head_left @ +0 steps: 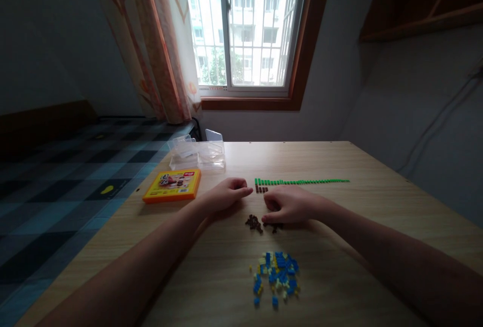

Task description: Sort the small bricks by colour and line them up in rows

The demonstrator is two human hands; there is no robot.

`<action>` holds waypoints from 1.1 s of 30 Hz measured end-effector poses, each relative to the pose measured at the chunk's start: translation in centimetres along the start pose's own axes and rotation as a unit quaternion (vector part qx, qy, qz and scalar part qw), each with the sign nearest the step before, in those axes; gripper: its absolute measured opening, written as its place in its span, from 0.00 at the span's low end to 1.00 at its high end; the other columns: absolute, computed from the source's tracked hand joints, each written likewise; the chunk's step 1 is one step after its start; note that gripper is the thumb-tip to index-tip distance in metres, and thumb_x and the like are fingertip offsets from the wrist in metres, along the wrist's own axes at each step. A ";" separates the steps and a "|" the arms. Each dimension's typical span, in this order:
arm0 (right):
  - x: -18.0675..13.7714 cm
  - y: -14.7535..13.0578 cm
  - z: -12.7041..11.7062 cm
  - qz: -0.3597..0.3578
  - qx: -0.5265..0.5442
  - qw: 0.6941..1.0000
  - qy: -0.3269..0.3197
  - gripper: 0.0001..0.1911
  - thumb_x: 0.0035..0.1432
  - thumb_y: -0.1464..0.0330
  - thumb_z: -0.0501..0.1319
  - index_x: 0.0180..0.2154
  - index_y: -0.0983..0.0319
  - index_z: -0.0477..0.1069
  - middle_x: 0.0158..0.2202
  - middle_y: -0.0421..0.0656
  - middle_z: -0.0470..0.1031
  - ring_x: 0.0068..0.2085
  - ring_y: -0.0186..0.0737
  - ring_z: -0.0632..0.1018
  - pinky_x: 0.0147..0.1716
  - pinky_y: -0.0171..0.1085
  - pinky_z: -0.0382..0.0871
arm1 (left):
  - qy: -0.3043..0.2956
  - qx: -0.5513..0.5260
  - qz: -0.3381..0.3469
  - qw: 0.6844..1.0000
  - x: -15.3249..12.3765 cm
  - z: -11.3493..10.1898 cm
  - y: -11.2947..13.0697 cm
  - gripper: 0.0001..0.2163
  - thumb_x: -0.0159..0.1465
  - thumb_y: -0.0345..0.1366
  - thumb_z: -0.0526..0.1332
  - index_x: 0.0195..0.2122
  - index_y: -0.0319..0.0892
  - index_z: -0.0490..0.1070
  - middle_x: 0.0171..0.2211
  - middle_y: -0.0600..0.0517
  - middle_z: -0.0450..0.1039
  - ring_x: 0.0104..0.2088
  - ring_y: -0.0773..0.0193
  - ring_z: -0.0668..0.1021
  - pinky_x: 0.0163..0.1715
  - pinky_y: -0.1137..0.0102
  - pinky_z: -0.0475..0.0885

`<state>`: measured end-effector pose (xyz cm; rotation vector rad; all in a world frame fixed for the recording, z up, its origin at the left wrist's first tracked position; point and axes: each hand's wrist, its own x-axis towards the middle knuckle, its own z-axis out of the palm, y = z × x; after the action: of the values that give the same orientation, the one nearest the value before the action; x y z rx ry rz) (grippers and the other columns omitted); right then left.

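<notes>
My left hand [230, 193] rests on the table left of the brick rows, its fingers curled in and thumb pointing right. Whether anything is inside it is hidden. My right hand [289, 205] is closed over the pile of small brown bricks [254, 223], thumb tip at the pieces and part of the pile under it. What its fingers hold, if anything, cannot be made out. Just beyond it runs a long row of small green bricks [298, 182]. A short row of brown bricks [261, 189] lies along the near side of its left end.
Nearer me is a loose heap of blue, yellow and cream bricks [279, 274]. An orange-yellow box [172, 185] lies at the left, with clear plastic cases [198, 156] behind it. The wooden table [339, 161] borders a checked bed [75, 166] under a window.
</notes>
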<state>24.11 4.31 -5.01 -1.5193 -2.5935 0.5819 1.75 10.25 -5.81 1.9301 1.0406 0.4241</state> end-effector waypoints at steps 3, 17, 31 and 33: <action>0.3 0.0 0.5 0.014 -0.001 1.000 0.019 0.19 0.57 0.52 0.63 0.27 0.60 0.67 0.27 0.40 0.71 0.27 0.36 0.65 0.25 0.36 0.49 | 0.000 -0.007 0.003 1.000 0.0 0.0 -0.1 0.23 0.54 0.59 0.62 0.26 0.42 0.62 0.21 0.58 0.59 0.24 0.67 0.63 0.24 0.72 0.57; 0.1 5.0 -1.1 -0.048 0.278 0.952 -0.117 0.20 0.54 0.56 0.68 0.33 0.61 0.61 0.29 0.35 0.61 0.30 0.32 0.63 0.27 0.32 0.55 | -0.003 -0.026 -0.006 1.000 0.0 -0.1 -0.5 0.23 0.54 0.60 0.62 0.27 0.43 0.60 0.20 0.59 0.60 0.22 0.68 0.63 0.23 0.72 0.54; -0.1 2.8 -1.0 -0.024 0.107 0.990 -0.089 0.18 0.53 0.58 0.68 0.34 0.60 0.62 0.31 0.37 0.66 0.30 0.34 0.65 0.27 0.33 0.54 | -0.010 -0.010 0.007 1.000 0.0 -0.2 -0.5 0.21 0.55 0.56 0.62 0.27 0.42 0.61 0.21 0.59 0.60 0.24 0.68 0.63 0.24 0.72 0.56; -0.2 2.4 -0.9 -0.018 0.087 0.994 -0.070 0.18 0.54 0.56 0.67 0.35 0.60 0.63 0.32 0.38 0.67 0.30 0.34 0.65 0.27 0.33 0.54 | -0.008 -0.007 0.011 1.000 0.1 -0.2 -0.6 0.21 0.55 0.57 0.62 0.27 0.42 0.61 0.21 0.59 0.59 0.24 0.68 0.62 0.24 0.72 0.56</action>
<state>26.40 5.48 -5.08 -1.4216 -2.5838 0.9158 1.35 10.57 -6.16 1.9314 1.0052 0.4273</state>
